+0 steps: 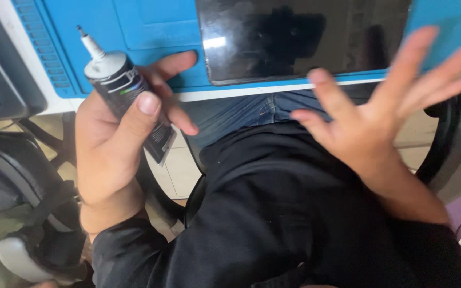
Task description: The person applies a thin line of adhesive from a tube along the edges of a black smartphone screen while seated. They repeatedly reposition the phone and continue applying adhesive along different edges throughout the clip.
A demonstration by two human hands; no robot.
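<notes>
1. The left hand point(114, 146) is wrapped around one dark glue tube point(126, 98), held above the lap, just short of the blue mat point(150, 32).
2. The tube's long axis tilts up-left, nozzle toward the mat.
3. The right hand point(385, 114) hovers empty, fingers spread wide.
4. One dark tablet point(300, 37) lies on the mat, nearer the right hand.

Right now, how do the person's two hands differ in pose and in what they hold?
The left hand is curled around a dark glue tube, nozzle up; the right hand is open and holds nothing. The left hand looks sharp, the right hand blurred. Both are bare, with black sleeves, near the blue mat.
</notes>
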